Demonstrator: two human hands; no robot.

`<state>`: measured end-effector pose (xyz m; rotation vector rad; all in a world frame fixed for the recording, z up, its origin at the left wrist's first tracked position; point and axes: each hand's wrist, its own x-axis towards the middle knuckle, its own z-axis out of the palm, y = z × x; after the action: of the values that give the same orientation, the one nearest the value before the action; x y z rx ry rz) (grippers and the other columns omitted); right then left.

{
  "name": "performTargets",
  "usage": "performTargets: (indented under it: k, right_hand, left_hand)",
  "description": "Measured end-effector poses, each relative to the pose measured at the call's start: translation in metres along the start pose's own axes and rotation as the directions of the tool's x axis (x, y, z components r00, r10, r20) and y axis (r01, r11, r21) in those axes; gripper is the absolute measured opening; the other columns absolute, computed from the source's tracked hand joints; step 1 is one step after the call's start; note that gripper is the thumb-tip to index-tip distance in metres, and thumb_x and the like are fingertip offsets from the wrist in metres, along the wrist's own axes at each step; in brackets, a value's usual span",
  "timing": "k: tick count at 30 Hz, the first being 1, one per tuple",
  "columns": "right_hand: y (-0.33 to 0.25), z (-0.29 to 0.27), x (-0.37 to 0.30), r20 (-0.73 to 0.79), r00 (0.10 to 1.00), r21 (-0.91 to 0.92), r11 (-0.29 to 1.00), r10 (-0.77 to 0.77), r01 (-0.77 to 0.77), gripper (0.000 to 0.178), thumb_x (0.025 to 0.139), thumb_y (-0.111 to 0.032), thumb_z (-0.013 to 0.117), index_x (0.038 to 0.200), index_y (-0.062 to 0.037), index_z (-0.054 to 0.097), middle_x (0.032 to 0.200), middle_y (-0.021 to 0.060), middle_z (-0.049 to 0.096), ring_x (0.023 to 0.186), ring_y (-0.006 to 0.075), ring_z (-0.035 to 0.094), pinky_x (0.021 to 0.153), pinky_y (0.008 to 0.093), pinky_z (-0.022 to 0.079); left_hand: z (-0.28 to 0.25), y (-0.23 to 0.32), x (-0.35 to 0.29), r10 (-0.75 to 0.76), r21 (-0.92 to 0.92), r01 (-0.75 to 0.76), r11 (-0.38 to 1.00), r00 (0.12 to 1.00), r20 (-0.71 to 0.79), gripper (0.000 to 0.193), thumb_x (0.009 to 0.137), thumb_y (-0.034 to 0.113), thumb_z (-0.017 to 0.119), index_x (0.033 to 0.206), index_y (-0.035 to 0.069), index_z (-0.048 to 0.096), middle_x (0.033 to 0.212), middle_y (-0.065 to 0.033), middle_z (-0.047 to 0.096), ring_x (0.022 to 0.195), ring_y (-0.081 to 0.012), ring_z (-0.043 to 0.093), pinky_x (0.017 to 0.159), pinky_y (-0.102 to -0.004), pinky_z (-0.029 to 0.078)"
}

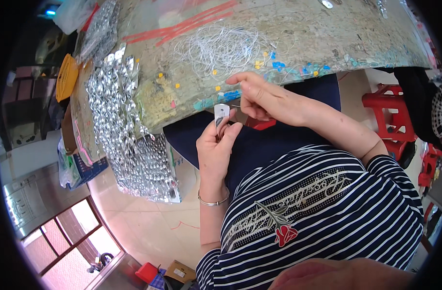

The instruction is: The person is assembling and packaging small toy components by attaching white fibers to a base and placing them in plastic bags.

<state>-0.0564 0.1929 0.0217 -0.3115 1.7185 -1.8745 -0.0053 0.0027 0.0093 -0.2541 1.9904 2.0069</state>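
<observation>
My left hand (216, 142) pinches a small silver rectangular tag (221, 112) upright just off the near edge of the worktable (327, 43). My right hand (259, 96) is right beside it, fingers closed on what looks like a thin white thread or wire at the tag; the thread itself is too fine to see clearly. A loose tangle of white threads (216, 46) lies on the table just beyond my hands. A silver bangle (212, 202) sits on my left wrist.
A long heap of silver tags (119, 111) runs down the table's left side and hangs over its edge. Small yellow and blue beads (274, 63) dot the tabletop. Red plastic stools (390, 116) stand at right. A yellow basket (66, 77) is at far left.
</observation>
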Motion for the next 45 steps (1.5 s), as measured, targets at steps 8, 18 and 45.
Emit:
performTargets:
  k: [8,18,45]
  right_hand:
    - [0.010,0.016,0.005,0.080,0.994,-0.065,0.996,0.074,-0.068,0.052,0.102,-0.043,0.024,0.137,-0.0046,0.028,0.074,0.0010,0.046,0.063,0.0079,0.042,0.055,0.0211,0.036]
    - [0.022,0.016,0.002,0.041,0.998,-0.271,0.962,0.045,-0.032,0.022,0.097,-0.019,0.048,0.113,-0.0029,0.049,0.074,0.0006,0.052,0.068,0.0070,0.049,0.060,0.0225,0.042]
    - [0.013,0.008,0.002,-0.144,0.989,-0.236,0.972,-0.031,-0.004,0.012,0.094,-0.013,0.055,0.088,-0.0025,0.056,0.073,-0.0035,0.056,0.067,0.0015,0.050,0.059,0.0191,0.043]
  left_hand:
    - [0.003,-0.007,0.000,0.044,-0.128,-0.060,0.990,0.991,-0.126,0.020,0.085,0.005,0.068,0.103,-0.003,0.066,0.080,0.0026,0.060,0.071,-0.0017,0.048,0.064,-0.0157,0.038]
    - [0.002,-0.006,-0.001,0.043,-0.030,-0.051,0.998,0.973,-0.225,0.011,0.085,0.007,0.068,0.091,-0.002,0.069,0.076,0.0069,0.057,0.067,-0.0002,0.042,0.059,-0.0164,0.033]
    - [-0.006,-0.015,-0.005,0.078,-0.014,-0.079,0.997,0.995,-0.055,0.035,0.095,0.010,0.053,0.129,0.004,0.054,0.090,-0.0007,0.054,0.073,-0.0051,0.050,0.062,-0.0188,0.047]
